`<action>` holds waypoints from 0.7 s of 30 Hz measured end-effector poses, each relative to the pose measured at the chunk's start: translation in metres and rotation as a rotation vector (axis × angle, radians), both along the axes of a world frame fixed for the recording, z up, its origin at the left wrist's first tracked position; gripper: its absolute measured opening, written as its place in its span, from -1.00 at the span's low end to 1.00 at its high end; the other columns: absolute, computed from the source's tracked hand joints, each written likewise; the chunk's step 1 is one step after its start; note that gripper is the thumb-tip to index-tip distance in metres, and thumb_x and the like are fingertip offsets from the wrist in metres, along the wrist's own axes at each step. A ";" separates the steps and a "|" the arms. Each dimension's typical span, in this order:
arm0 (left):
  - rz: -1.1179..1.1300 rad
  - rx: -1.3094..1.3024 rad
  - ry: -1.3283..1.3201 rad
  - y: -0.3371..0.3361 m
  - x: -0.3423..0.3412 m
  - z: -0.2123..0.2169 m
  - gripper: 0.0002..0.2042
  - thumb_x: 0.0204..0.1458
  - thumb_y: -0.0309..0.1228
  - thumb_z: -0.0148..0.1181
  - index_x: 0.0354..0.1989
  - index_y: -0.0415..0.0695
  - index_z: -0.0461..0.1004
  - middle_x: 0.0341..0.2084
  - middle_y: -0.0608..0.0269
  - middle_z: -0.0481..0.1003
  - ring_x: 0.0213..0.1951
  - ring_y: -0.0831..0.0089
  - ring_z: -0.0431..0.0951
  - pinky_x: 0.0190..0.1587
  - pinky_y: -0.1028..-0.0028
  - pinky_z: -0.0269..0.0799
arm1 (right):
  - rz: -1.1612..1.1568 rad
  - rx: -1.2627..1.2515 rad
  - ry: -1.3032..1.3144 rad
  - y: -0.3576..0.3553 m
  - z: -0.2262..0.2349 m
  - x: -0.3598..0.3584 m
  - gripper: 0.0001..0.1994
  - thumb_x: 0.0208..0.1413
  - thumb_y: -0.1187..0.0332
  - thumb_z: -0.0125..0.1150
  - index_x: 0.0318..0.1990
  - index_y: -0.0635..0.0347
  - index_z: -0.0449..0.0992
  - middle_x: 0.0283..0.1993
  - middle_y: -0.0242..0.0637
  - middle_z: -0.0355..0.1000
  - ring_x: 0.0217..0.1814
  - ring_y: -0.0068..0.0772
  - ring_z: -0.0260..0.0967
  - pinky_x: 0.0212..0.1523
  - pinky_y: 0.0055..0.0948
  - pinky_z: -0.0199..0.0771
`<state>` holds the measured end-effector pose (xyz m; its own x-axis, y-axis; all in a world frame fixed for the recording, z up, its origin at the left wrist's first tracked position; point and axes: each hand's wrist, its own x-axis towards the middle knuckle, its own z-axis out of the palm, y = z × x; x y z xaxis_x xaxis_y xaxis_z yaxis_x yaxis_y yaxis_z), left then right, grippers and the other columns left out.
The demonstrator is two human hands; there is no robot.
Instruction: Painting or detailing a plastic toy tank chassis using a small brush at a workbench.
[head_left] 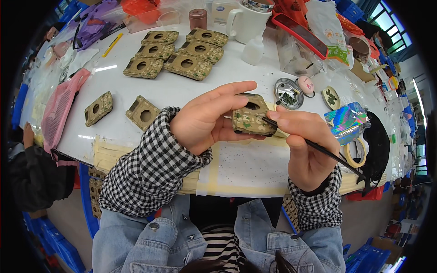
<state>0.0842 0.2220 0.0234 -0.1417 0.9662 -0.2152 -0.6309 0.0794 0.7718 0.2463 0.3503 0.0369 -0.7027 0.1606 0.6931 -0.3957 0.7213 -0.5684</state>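
Note:
My left hand (200,119) holds a camouflage toy tank hull (248,119) tilted up over the table, fingers around its far and near edges. The hull has a round hole in its top. Pinched in my right hand (309,141) is a slim black tool (334,158), which looks like tweezers. Its tip meets the right side of the hull; what the tip grips, if anything, is too small to tell. Beyond my right hand stands a round clear dish (288,93) with small dark green pieces. Two more hulls, a left one (99,108) and a right one (142,113), lie left of my left hand.
Several matching hulls (189,67) sit in rows at the back. A white dropper bottle (253,51), a white mug (248,23) and a red-cased phone (300,35) stand beyond my hands. Masking tape (356,152) and a black pouch (377,141) lie right; a pink mesh pouch (65,107) left.

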 end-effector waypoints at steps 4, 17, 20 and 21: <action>-0.013 0.016 0.019 0.000 -0.001 0.000 -0.51 0.19 -0.33 -0.13 0.30 -0.15 0.06 -0.04 0.16 0.42 -0.06 0.45 0.51 -0.01 0.37 0.49 | 0.005 0.018 0.002 -0.001 0.001 0.001 -0.79 0.00 0.47 0.29 -0.20 0.33 0.48 -0.22 -0.19 0.51 -0.14 -0.19 0.49 0.02 -0.23 0.50; -0.019 0.040 0.042 0.000 -0.002 -0.004 -0.50 0.19 -0.35 -0.13 0.31 -0.15 0.04 -0.02 0.14 0.41 -0.05 0.43 0.50 0.00 0.35 0.47 | 0.006 0.076 -0.002 0.000 0.003 0.002 -0.76 -0.02 0.45 0.29 -0.18 0.30 0.47 -0.22 -0.17 0.51 -0.14 -0.15 0.50 0.00 -0.21 0.51; -0.018 0.041 0.042 0.001 -0.003 -0.005 -0.50 0.19 -0.35 -0.13 0.31 -0.15 0.04 -0.02 0.15 0.40 -0.04 0.44 0.49 0.01 0.35 0.46 | 0.012 0.075 -0.007 0.000 0.003 0.002 -0.75 -0.02 0.45 0.30 -0.17 0.30 0.47 -0.22 -0.17 0.51 -0.14 -0.14 0.50 0.00 -0.20 0.51; -0.017 0.041 0.039 0.001 -0.003 -0.005 -0.50 0.19 -0.35 -0.13 0.31 -0.15 0.04 -0.02 0.15 0.40 -0.04 0.44 0.49 0.01 0.35 0.46 | 0.015 0.073 -0.009 0.000 0.003 0.002 -0.75 -0.02 0.45 0.30 -0.17 0.30 0.47 -0.22 -0.17 0.51 -0.14 -0.14 0.50 0.00 -0.20 0.51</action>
<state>0.0815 0.2226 0.0186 -0.1324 0.9765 -0.1698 -0.5994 0.0576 0.7983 0.2479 0.3502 0.0399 -0.7109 0.0990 0.6963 -0.4020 0.7553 -0.5177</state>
